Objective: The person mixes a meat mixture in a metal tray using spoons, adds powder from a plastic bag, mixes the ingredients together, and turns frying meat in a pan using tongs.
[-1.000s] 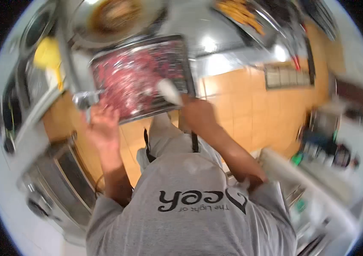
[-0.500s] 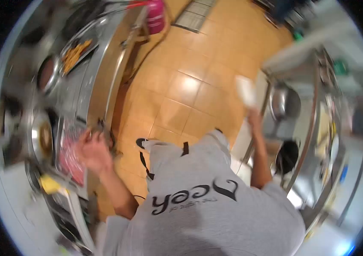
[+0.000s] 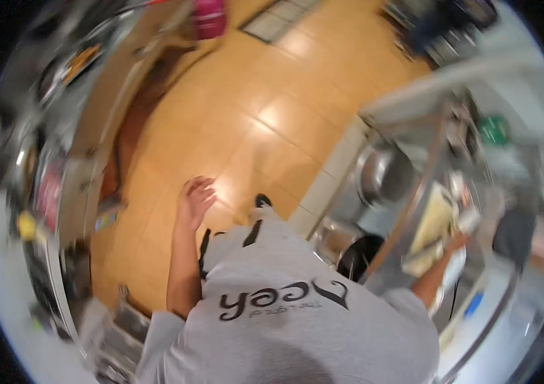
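Note:
My left hand [image 3: 198,201] hangs over the tiled floor with its fingers apart and nothing in it. Over the counter on the right, my right hand [image 3: 456,242] is around the end of a white, blurred utensil [image 3: 469,221]. A yellowish board [image 3: 433,217] lies beside that hand, with a dark-handled tool across its lower part. At the far left, the tray of red meat [image 3: 49,192] shows small and smeared.
Metal pots [image 3: 384,171] stand on the lower shelf at the right. A green round item [image 3: 495,130] sits on the counter. A pink cylinder [image 3: 210,18] is at the top, a floor grate [image 3: 278,20] beside it. Part of a person [image 3: 435,29] shows at the upper right.
The view has turned away from the meat tray toward the right counter. My right hand has moved from the tray to the counter with the white utensil. My left hand is now over the floor.

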`<act>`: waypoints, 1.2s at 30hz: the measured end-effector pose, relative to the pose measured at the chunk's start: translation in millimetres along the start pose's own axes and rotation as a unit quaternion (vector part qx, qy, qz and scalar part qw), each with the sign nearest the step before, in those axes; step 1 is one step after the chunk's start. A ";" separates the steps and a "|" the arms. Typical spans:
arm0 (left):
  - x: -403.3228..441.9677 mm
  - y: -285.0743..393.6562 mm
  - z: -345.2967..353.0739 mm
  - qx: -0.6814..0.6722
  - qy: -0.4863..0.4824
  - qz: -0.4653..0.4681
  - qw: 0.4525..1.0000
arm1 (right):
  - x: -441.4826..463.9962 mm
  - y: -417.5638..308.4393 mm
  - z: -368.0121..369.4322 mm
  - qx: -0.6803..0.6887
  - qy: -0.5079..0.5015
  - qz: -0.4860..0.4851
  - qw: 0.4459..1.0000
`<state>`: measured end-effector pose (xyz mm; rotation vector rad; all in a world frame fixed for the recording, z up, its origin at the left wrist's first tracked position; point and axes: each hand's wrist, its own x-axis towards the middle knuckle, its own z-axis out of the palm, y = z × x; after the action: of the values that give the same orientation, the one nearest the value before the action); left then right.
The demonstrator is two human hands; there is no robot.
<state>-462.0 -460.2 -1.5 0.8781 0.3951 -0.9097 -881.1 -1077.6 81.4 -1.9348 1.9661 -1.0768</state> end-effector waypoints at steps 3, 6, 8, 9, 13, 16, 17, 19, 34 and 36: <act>-10.8 20.7 -37.8 -0.112 0.067 0.012 0.991 | 10.8 -9.4 32.7 0.021 -0.024 -0.062 0.998; -30.7 -16.1 -47.8 -0.192 0.124 0.092 0.969 | 4.4 -19.7 123.6 0.070 -0.068 -0.135 0.986; -64.3 -21.0 -70.2 -0.234 0.167 0.180 0.941 | -48.7 -67.3 177.0 0.104 -0.133 -0.199 0.965; -79.4 -19.3 -83.2 -0.256 0.180 0.215 0.925 | -87.6 -97.9 199.4 0.121 -0.179 -0.242 0.946; -139.7 -37.9 -134.5 -0.411 0.261 0.301 0.820 | -257.8 -242.5 251.8 0.199 -0.397 -0.439 0.781; -158.4 -77.0 -183.6 -0.464 0.260 0.341 0.775 | -411.6 -352.9 240.3 0.282 -0.520 -0.554 0.586; -161.4 -85.4 -198.7 -0.480 0.244 0.359 0.762 | -469.6 -388.0 226.2 0.312 -0.552 -0.579 0.512; -178.8 -78.0 -207.8 -0.514 0.280 0.372 0.720 | -580.2 -449.4 192.0 0.374 -0.584 -0.610 0.382; -275.3 278.4 -437.8 -0.215 0.499 0.457 0.704 | -988.6 -680.2 216.3 0.111 -0.458 -0.839 0.273; -258.3 321.2 -455.2 -0.113 0.520 0.460 0.711 | -986.7 -689.6 199.6 0.072 -0.458 -0.848 0.257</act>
<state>-323.7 136.3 45.7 1.1225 0.8899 0.6561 -79.7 -160.9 1.1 -2.6763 -1.3534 0.2437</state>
